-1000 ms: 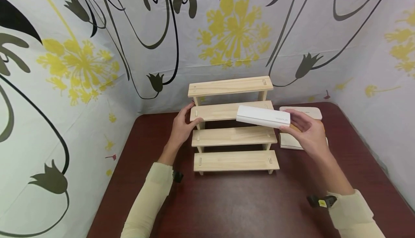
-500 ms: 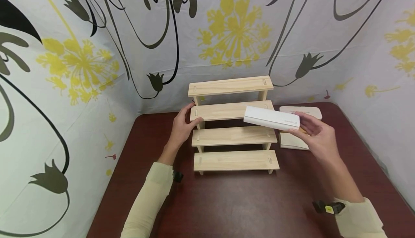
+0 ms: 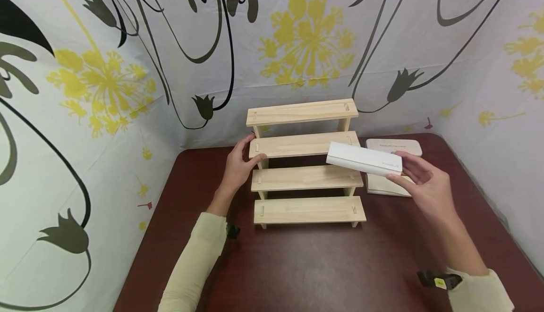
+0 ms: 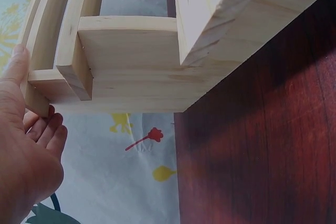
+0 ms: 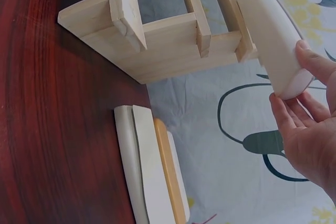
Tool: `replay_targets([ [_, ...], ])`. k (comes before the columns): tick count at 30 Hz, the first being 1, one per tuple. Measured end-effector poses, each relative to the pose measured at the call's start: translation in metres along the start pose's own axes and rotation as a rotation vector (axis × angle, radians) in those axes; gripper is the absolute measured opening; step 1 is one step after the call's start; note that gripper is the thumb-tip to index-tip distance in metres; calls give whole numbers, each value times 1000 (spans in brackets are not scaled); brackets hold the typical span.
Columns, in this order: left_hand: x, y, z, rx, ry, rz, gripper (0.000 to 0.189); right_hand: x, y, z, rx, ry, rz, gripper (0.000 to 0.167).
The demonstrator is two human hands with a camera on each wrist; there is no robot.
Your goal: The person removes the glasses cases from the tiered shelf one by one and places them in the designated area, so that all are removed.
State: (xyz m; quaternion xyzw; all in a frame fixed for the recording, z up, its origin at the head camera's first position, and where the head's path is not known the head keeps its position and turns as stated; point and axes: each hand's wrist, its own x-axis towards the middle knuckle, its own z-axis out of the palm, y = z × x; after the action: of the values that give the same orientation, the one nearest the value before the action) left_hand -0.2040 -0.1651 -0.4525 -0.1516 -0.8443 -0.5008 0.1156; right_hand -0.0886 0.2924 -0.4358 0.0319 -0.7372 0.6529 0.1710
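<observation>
A four-step wooden display rack (image 3: 308,178) stands on the dark red table. My left hand (image 3: 238,166) grips the left end of its second step from the top, thumb above and fingers curled beneath, as the left wrist view also shows. In my right hand (image 3: 429,187) is a long white glasses case (image 3: 364,157), pinched at its right end between thumb and fingers. The case is held in the air before the right part of the rack, tilted slightly down to the right. It hides part of the steps behind it.
Right of the rack, several more cases lie side by side: a white one (image 3: 393,145) at the back, an orange one (image 5: 169,169) and a cream one with a flap (image 3: 384,184) nearer. A patterned cloth (image 3: 310,43) hangs behind the table.
My right hand has moved right and slightly down, carrying the white glasses case from over the rack's middle toward its right end. The left hand keeps its grip in the same place.
</observation>
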Motion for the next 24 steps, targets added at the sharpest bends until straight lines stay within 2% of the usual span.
replay_targets([
  [11, 1, 0, 0, 8, 1, -1, 78, -12, 4, -14, 48, 15, -9, 61],
  [17, 1, 0, 0, 14, 4, -5, 77, -19, 2, -18, 28, 38, 10, 63],
  [20, 1, 0, 0, 14, 4, -7, 77, -22, 1, -20, -11, 48, 16, 65],
  [24, 1, 1, 0, 15, 3, -9, 77, -28, 0, -25, -156, 60, 46, 66],
])
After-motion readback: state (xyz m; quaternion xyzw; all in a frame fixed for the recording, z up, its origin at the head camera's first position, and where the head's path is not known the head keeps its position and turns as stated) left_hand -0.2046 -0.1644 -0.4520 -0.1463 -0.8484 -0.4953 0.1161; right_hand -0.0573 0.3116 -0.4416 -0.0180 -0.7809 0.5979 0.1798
